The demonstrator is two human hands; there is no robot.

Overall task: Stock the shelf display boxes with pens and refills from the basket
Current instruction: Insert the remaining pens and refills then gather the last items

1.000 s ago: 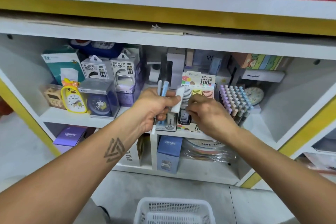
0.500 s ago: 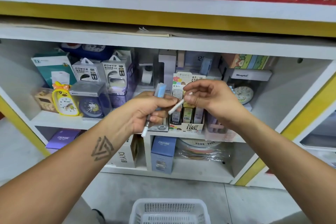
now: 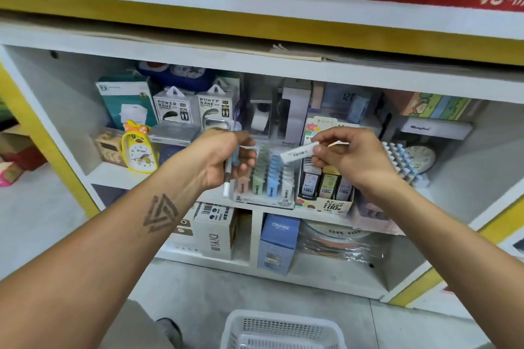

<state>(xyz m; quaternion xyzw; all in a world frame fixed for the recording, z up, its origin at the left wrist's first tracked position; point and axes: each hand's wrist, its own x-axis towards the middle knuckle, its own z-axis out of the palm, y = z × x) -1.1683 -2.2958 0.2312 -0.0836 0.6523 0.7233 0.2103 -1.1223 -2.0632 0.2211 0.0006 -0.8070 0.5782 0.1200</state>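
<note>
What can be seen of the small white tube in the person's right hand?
The white tube is a short, slim case, plastic by its look, with small dark print along its side that is too blurred to read. It is tilted, its left end lower. The right hand pinches its right end between thumb and fingertips. It hangs in the air above the 2B display box, touching nothing else.

White refill tube [image 3: 298,153] held level, pastel display box [image 3: 265,178] on shelf, white basket [image 3: 283,330] below
</note>
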